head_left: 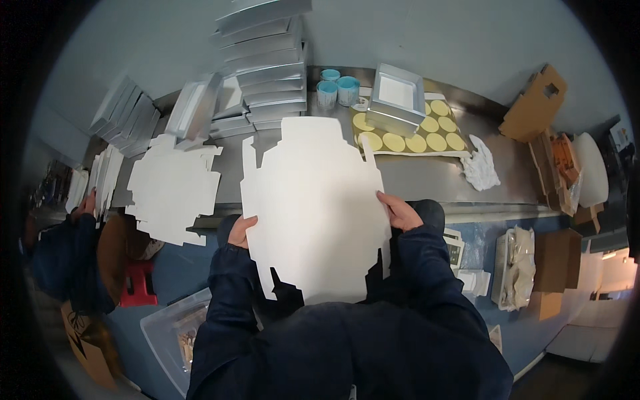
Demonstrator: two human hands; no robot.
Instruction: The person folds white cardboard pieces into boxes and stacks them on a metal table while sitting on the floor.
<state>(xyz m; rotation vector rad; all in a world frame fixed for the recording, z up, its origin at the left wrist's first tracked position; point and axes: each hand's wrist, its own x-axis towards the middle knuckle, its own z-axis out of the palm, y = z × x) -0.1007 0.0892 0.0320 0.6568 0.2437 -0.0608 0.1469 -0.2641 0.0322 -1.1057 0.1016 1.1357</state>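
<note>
A large flat white box blank (320, 213), die-cut with tabs and slots along its edges, is held up in front of my body. My left hand (242, 232) grips its left edge, thumb on the upper face. On the opposite edge my right hand (400, 212) is closed in the same way. The fingers of both hands are partly hidden beneath the sheet. More white blanks (172, 190) lie in an uneven pile on the table to the left, reaching past its front edge.
Tall stacks of silver boxes (270, 73) stand against the wall. Farther right are blue cups (348, 91), a silver box (396, 100) on a sheet of round yellow stickers (437, 143), and a crumpled white cloth (480, 164). Another person's sleeve (67, 247) shows at far left, beside a red stool (139, 283).
</note>
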